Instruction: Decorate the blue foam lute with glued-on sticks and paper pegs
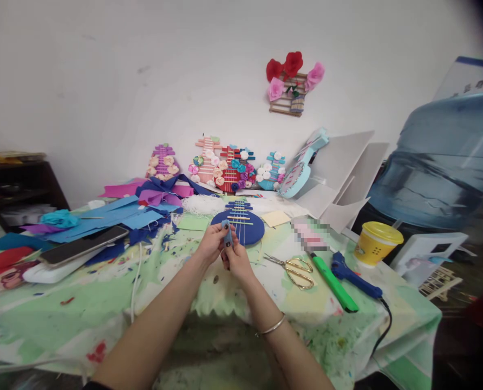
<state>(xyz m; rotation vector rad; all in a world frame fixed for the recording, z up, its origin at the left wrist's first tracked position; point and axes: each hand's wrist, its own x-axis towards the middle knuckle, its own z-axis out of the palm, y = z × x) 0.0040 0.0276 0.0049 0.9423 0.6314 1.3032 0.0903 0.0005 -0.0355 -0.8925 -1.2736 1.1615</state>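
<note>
Both of my hands meet over the near side of the table and pinch one small blue strip [227, 233], which looks like folded paper or felt. My left hand [214, 242] grips it from the left, and my right hand [237, 257] closes on it from the right. Just behind them lies a dark blue lute-shaped craft [254, 227] with pale strings and blue crossbars; my fingers hide part of its near left edge. Gold-handled scissors [296, 272] rest to the right of my right hand, blades toward it.
Right of the scissors lie a green-handled cutter [334, 284] and a blue glue gun [355, 275], near a yellow-lidded tub [378, 242]. A phone [85, 245] and blue sheets [99, 219] cover the left. Finished flowered lutes [230, 176] lean against the wall.
</note>
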